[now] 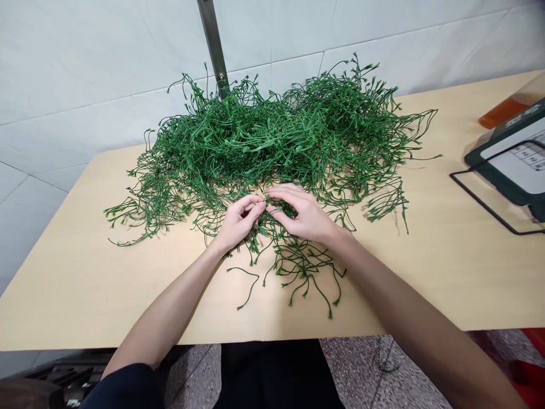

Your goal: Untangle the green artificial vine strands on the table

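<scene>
Thin green stems with small forked tips, apparently artificial plant stems, lie in a wide tangled heap (pixel 272 133) on the table. My left hand (pixel 239 222) is at the near edge of this heap, its thumb and forefinger pinched on a green stem (pixel 266 200). Close by on the right, my right hand (pixel 307 216) has its fingers and thumb curled round the same small spot, so both sets of fingertips nearly meet. Part of the stem is hidden by the fingers. Several loose stems (pixel 302 261) are spread on the table below my hands.
The pale wood table (pixel 106 289) stands against a tiled wall (pixel 93 62). Behind the heap rises a metal post (pixel 212 42). At the right are a dark green and white container (pixel 517 153) with a black wire handle (pixel 481 213) and a clear container with orange-brown contents (pixel 504 111).
</scene>
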Tool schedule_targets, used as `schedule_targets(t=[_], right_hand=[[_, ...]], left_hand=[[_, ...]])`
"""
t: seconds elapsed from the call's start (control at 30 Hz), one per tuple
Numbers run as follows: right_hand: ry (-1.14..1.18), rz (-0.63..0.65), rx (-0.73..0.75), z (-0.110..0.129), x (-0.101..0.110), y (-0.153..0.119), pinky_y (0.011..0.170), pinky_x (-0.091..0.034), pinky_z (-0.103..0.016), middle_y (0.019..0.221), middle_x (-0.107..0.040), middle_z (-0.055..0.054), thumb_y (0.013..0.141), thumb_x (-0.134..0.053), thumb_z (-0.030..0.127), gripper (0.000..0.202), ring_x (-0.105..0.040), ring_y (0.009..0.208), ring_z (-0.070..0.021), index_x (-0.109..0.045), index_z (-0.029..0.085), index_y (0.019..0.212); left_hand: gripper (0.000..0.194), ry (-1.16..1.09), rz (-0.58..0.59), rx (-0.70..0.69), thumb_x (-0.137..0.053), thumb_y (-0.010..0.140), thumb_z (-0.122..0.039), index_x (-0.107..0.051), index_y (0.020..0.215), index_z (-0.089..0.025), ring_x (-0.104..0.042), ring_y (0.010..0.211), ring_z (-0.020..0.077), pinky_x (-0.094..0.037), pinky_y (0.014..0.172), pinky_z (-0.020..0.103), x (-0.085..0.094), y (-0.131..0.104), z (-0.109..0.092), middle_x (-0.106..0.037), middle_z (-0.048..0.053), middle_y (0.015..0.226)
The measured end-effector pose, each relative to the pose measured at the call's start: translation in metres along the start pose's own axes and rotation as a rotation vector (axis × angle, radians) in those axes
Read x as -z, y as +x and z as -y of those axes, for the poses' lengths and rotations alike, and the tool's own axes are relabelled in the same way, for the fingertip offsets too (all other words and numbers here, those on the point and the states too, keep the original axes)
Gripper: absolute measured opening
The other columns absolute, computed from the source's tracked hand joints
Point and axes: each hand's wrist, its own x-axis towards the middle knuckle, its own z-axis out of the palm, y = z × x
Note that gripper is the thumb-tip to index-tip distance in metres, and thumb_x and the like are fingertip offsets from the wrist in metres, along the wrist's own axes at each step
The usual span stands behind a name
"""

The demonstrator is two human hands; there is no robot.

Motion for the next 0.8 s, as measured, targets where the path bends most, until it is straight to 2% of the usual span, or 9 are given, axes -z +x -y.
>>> schedule_targets(t=[0.1,0.27,0.4,0.67,0.8], right_hand=[[-0.019,-0.007,0.024,-0.0003,-0.0001,0.0006,0.100,-0.052,-0.049,0.115,-0.074,-0.013,0.088,-0.063,0.017,0.028,-0.066,0.113,-0.0273,-0.069,0.016,0.114],[-0.033,-0.024,0.071,-0.0001,0.0004,0.0020,0.086,-0.055,-0.043,0.090,-0.078,-0.007,0.087,-0.062,0.015,0.016,-0.070,0.091,-0.0232,-0.074,0.019,0.096],[-0.125,-0.082,0.103,0.0000,-0.0009,0.0014,0.078,-0.054,-0.040,0.080,-0.076,-0.007,0.085,-0.062,0.015,0.011,-0.068,0.080,-0.0222,-0.073,0.017,0.086],[-0.188,-0.084,0.166,0.0029,0.0005,0.0012,0.079,-0.050,-0.039,0.083,-0.076,-0.007,0.084,-0.060,0.016,0.013,-0.066,0.081,-0.0220,-0.072,0.016,0.090],[-0.198,-0.050,0.159,0.0034,0.0012,0.0019,0.075,-0.048,-0.038,0.074,-0.073,-0.006,0.084,-0.057,0.015,0.014,-0.062,0.076,-0.0214,-0.071,0.018,0.080]], left_hand=[[0.042,0.022,0.002,-0.020,-0.063,0.087,-0.057,-0.061,0.088,-0.015,-0.043,0.050,0.0067,-0.032,0.050,0.021,-0.0001,-0.0002,0.0007,-0.048,-0.005,0.058],[0.038,0.041,-0.005,-0.016,-0.065,0.087,-0.053,-0.059,0.087,-0.016,-0.044,0.051,0.0070,-0.032,0.051,0.021,-0.0006,-0.0003,-0.0006,-0.050,-0.005,0.057],[0.036,0.067,0.011,-0.009,-0.061,0.089,-0.053,-0.056,0.095,-0.017,-0.046,0.052,0.0085,-0.034,0.053,0.021,-0.0006,-0.0014,-0.0033,-0.050,-0.006,0.056],[0.034,0.093,0.072,-0.030,-0.054,0.094,-0.052,-0.051,0.096,-0.019,-0.052,0.059,0.0096,-0.040,0.061,0.022,-0.0008,-0.0032,-0.0069,-0.052,-0.006,0.060],[0.028,0.110,0.085,-0.029,-0.055,0.094,-0.046,-0.048,0.096,-0.019,-0.053,0.059,0.0094,-0.041,0.064,0.021,-0.0019,-0.0041,-0.0083,-0.051,-0.007,0.059]])
